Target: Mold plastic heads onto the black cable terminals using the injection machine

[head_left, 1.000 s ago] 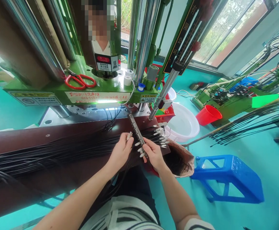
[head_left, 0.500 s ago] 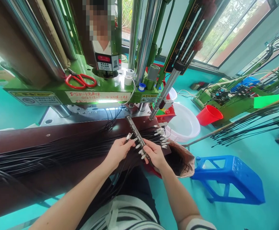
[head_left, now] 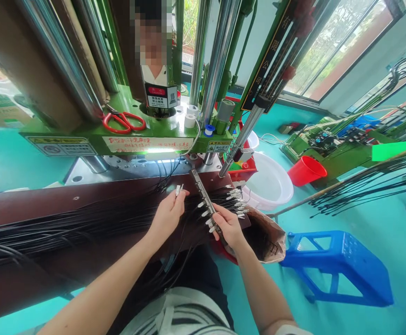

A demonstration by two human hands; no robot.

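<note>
In my right hand is the lower end of a long dark metal bar, slanting up and left over the brown bench. Several silver cable connectors sit along the bar's left side, their black cables trailing down. My left hand is closed on silver cable connectors, whose tips stick up past the thumb and forefinger; their exact number is unclear. A gap separates this hand from the bar. Behind the bar, a bundle of black cables lies along the bench, with silver ends at the right.
A green press stands ahead, with red-handled scissors on its ledge. To the right are a paper-lined container, a white tub, a red bucket and a blue stool. Behind the press is a person, face blurred.
My left hand has moved left and up, away from the bar, with connectors in its fingers. The right hand keeps its grip on the bar. The view has shifted slightly.
</note>
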